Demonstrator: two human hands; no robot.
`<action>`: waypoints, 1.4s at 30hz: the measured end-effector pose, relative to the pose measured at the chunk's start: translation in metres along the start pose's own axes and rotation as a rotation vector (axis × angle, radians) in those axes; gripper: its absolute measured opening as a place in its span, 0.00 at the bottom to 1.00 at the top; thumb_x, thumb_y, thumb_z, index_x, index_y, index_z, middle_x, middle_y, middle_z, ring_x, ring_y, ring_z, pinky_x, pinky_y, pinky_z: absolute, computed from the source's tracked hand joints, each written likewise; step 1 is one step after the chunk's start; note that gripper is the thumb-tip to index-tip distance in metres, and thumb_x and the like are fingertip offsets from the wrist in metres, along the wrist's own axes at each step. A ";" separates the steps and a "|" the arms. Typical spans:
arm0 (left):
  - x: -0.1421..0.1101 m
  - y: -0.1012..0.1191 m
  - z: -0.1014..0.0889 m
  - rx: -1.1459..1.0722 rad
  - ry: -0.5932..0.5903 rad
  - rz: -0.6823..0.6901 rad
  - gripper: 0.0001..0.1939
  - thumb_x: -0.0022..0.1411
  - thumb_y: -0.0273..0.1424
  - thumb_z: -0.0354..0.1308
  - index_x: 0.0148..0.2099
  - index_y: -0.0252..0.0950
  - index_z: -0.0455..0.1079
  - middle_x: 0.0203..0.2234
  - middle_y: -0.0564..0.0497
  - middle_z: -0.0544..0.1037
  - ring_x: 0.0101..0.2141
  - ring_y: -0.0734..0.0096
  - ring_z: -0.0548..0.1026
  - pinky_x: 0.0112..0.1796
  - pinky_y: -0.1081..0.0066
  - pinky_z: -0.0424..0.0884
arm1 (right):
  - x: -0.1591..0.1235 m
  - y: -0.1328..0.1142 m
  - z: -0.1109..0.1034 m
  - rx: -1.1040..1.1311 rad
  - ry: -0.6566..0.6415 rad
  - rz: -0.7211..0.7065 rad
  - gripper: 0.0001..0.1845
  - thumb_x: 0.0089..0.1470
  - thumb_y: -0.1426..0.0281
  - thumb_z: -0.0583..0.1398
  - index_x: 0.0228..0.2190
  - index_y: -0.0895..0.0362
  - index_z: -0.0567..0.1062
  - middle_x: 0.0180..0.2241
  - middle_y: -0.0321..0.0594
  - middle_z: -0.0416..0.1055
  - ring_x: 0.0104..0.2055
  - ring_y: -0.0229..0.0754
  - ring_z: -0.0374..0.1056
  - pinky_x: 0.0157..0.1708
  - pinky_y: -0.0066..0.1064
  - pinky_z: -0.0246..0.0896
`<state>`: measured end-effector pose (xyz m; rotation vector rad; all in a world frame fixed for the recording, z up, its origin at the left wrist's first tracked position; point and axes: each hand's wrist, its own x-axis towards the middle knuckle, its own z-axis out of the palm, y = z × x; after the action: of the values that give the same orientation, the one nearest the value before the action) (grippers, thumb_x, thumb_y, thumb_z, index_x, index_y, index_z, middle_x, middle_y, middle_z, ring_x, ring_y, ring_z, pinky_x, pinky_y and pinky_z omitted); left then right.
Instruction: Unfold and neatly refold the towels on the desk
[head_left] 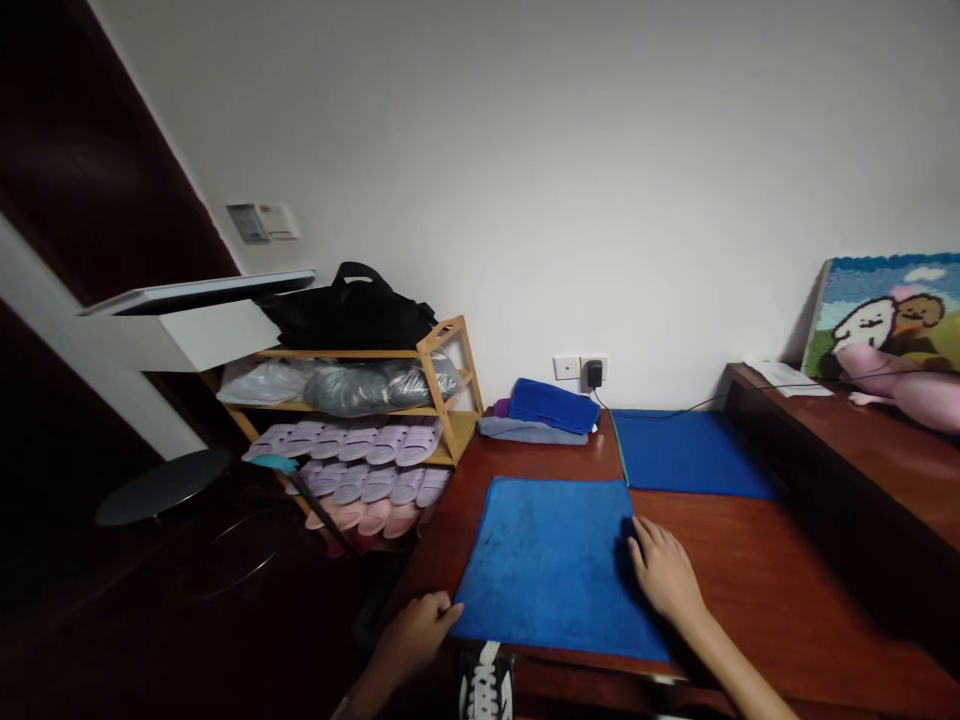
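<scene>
A light blue cloth [555, 565] lies spread flat on the reddish-brown wooden table [750, 560], with darker smudges on its left half and a white tag at its near edge. At its near left corner, my left hand [420, 628] is closed, thumb against curled fingers, pinching the edge. My right hand [667, 572] rests over the cloth's right edge, fingers loosely stretched and slightly bent; their undersides are hidden. Behind it lies a darker blue cloth [690, 452] with a green edge. Folded blue cloths [553, 406] are stacked by the wall.
A wooden rack [450, 400] at left holds several lilac slippers [367, 440] and a black bag [356, 310]. A black plug [594, 375] trails a cable along the wall. A raised ledge [877, 430] on the right bears a pink plush toy [907, 390]. A shoe [486, 690] shows below.
</scene>
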<state>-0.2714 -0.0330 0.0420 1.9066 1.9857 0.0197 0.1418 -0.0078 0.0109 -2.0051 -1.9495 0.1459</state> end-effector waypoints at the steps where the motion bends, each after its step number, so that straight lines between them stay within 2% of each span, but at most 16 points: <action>1: 0.002 -0.002 0.000 0.017 -0.003 0.005 0.18 0.71 0.41 0.48 0.32 0.41 0.69 0.31 0.51 0.81 0.37 0.62 0.79 0.32 0.71 0.61 | 0.018 -0.001 -0.001 0.003 0.008 -0.007 0.33 0.67 0.59 0.41 0.65 0.60 0.65 0.66 0.47 0.62 0.68 0.50 0.58 0.67 0.43 0.48; 5: 0.005 -0.003 -0.005 0.058 -0.078 -0.007 0.16 0.71 0.40 0.49 0.33 0.40 0.71 0.33 0.50 0.82 0.37 0.61 0.80 0.32 0.69 0.61 | 0.068 -0.009 0.011 -0.026 -0.043 -0.005 0.35 0.68 0.58 0.40 0.69 0.62 0.57 0.71 0.44 0.50 0.73 0.49 0.44 0.70 0.42 0.39; 8: 0.002 0.000 -0.021 0.107 -0.126 -0.025 0.14 0.68 0.41 0.53 0.34 0.40 0.74 0.36 0.46 0.83 0.39 0.54 0.81 0.34 0.67 0.63 | 0.077 -0.014 0.029 -0.050 -0.115 0.032 0.38 0.68 0.55 0.40 0.70 0.65 0.53 0.72 0.46 0.46 0.75 0.50 0.38 0.71 0.44 0.32; 10: 0.003 0.009 -0.035 0.174 -0.095 -0.021 0.13 0.65 0.42 0.57 0.36 0.40 0.75 0.37 0.44 0.83 0.40 0.49 0.80 0.37 0.64 0.65 | 0.075 -0.013 0.039 -0.061 -0.130 0.040 0.40 0.67 0.55 0.39 0.70 0.67 0.51 0.72 0.48 0.44 0.75 0.49 0.36 0.72 0.44 0.29; 12: 0.011 0.028 -0.046 0.206 -0.006 -0.009 0.12 0.64 0.42 0.59 0.38 0.39 0.76 0.37 0.43 0.82 0.40 0.48 0.80 0.39 0.62 0.66 | 0.072 -0.011 0.044 -0.074 -0.130 0.033 0.40 0.67 0.54 0.37 0.70 0.68 0.49 0.73 0.48 0.42 0.75 0.49 0.35 0.72 0.44 0.28; 15: 0.038 0.078 -0.048 0.144 0.162 0.114 0.14 0.71 0.38 0.50 0.41 0.39 0.76 0.38 0.42 0.81 0.42 0.52 0.79 0.43 0.61 0.68 | 0.071 -0.007 0.048 -0.095 -0.136 0.025 0.41 0.67 0.54 0.36 0.70 0.69 0.48 0.73 0.48 0.41 0.75 0.49 0.36 0.72 0.45 0.29; 17: 0.061 0.121 -0.035 0.089 0.235 0.344 0.15 0.72 0.35 0.48 0.45 0.39 0.76 0.44 0.42 0.80 0.49 0.54 0.76 0.49 0.61 0.67 | 0.072 -0.006 0.050 -0.105 -0.133 0.027 0.41 0.67 0.54 0.36 0.70 0.70 0.48 0.73 0.48 0.40 0.75 0.49 0.36 0.72 0.45 0.30; 20: 0.095 0.180 0.000 -0.035 0.315 0.639 0.18 0.73 0.38 0.50 0.59 0.40 0.72 0.57 0.42 0.75 0.59 0.54 0.69 0.59 0.58 0.62 | 0.073 -0.003 0.055 -0.124 -0.126 0.020 0.41 0.66 0.55 0.36 0.70 0.70 0.47 0.73 0.49 0.41 0.75 0.49 0.36 0.72 0.44 0.31; 22: 0.112 0.206 0.027 -0.055 0.317 0.714 0.24 0.74 0.42 0.49 0.66 0.40 0.67 0.65 0.42 0.67 0.65 0.52 0.61 0.64 0.54 0.55 | 0.074 -0.001 0.058 -0.142 -0.122 0.007 0.41 0.66 0.56 0.36 0.70 0.71 0.48 0.73 0.50 0.42 0.75 0.50 0.36 0.72 0.44 0.31; 24: 0.123 0.219 0.051 -0.044 0.275 0.714 0.27 0.74 0.44 0.48 0.69 0.40 0.63 0.69 0.43 0.61 0.68 0.50 0.55 0.67 0.50 0.50 | 0.074 0.001 0.060 -0.157 -0.121 -0.001 0.40 0.66 0.58 0.36 0.69 0.72 0.49 0.73 0.51 0.43 0.75 0.50 0.37 0.71 0.44 0.31; 26: 0.129 0.220 0.066 -0.032 0.251 0.696 0.29 0.74 0.47 0.47 0.71 0.43 0.60 0.70 0.44 0.58 0.70 0.51 0.53 0.67 0.49 0.48 | 0.073 0.002 0.061 -0.171 -0.128 -0.002 0.40 0.66 0.59 0.36 0.69 0.72 0.49 0.73 0.52 0.43 0.75 0.50 0.37 0.71 0.43 0.31; 29: 0.133 0.205 0.073 -0.015 0.281 0.667 0.29 0.75 0.50 0.44 0.72 0.48 0.57 0.71 0.47 0.55 0.70 0.56 0.52 0.68 0.52 0.47 | 0.073 0.001 0.060 -0.198 -0.139 0.010 0.39 0.67 0.60 0.36 0.70 0.71 0.48 0.73 0.51 0.43 0.75 0.50 0.38 0.71 0.43 0.30; 38: 0.161 0.115 0.037 0.126 0.340 0.430 0.33 0.74 0.55 0.39 0.73 0.48 0.54 0.72 0.48 0.54 0.70 0.56 0.51 0.67 0.52 0.48 | 0.072 -0.005 0.054 -0.244 -0.160 0.041 0.38 0.67 0.59 0.34 0.70 0.69 0.47 0.73 0.48 0.42 0.75 0.47 0.38 0.71 0.41 0.30; 42: 0.176 0.090 0.030 0.161 0.341 0.423 0.33 0.74 0.55 0.37 0.73 0.48 0.54 0.72 0.49 0.55 0.71 0.57 0.50 0.68 0.53 0.47 | 0.072 -0.005 0.051 -0.218 -0.159 0.042 0.38 0.67 0.59 0.35 0.71 0.67 0.46 0.73 0.44 0.40 0.75 0.47 0.36 0.71 0.41 0.29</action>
<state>-0.1767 0.1360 -0.0074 2.5399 1.7809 0.3278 0.1249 0.0713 -0.0236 -2.2355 -2.1012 0.1099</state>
